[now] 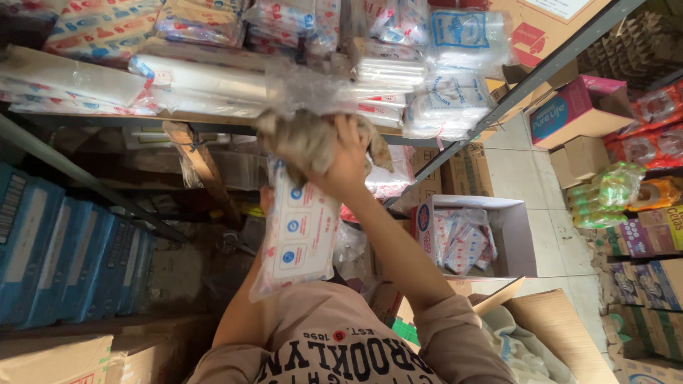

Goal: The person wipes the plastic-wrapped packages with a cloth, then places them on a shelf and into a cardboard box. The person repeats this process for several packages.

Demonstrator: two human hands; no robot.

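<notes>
right hand (346, 167) grips grey cloth (306, 142) | left hand hidden (behind packet (295, 231)) | metal shelf (213, 117), stockroom

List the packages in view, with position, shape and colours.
Flat white plastic packet: centre, against the left arm, blue round marks, red trim.
Clear wrapped stacks: upper shelf, white and blue.
Blue boxes: lower left, upright row.
Open white carton: floor right, holding packets.
Right hand: gripping a grey-brown cloth.

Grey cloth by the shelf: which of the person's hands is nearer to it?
Right. The right hand grips the grey cloth; the left hand is lower, mostly hidden behind the white packet it holds.
</notes>
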